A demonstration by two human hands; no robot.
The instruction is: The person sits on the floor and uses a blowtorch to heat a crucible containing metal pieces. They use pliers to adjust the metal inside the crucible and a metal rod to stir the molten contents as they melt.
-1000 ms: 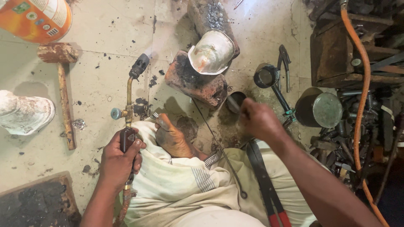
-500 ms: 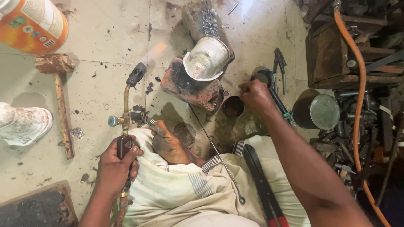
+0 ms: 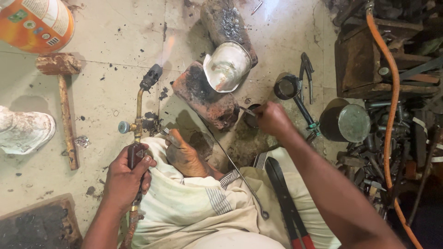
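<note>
My left hand (image 3: 125, 177) grips the dark handle of a brass gas torch (image 3: 140, 103) whose nozzle points up and away over the floor, a faint flame beyond its tip. My right hand (image 3: 272, 119) reaches forward and pinches a small metal tool, its tip at a little dark cup (image 3: 251, 119) beside a charred brick (image 3: 208, 96). A white crucible-like bowl (image 3: 227, 66) leans on that brick. A bare foot (image 3: 184, 157) rests between my hands, on the cloth over my lap.
A hammer (image 3: 64, 101) lies at left, an orange canister (image 3: 34, 23) at top left, a white bundle (image 3: 23, 131) at the left edge. Pliers (image 3: 306, 74), a small dark pot (image 3: 287, 86), a metal can (image 3: 345, 121), an orange hose (image 3: 390, 106) and scrap metal crowd the right. Red-handled cutters (image 3: 288, 207) lie on my lap.
My right hand went up to the small dark pot, then came back left to the little cup by the brick. The torch stays held in my left hand.
</note>
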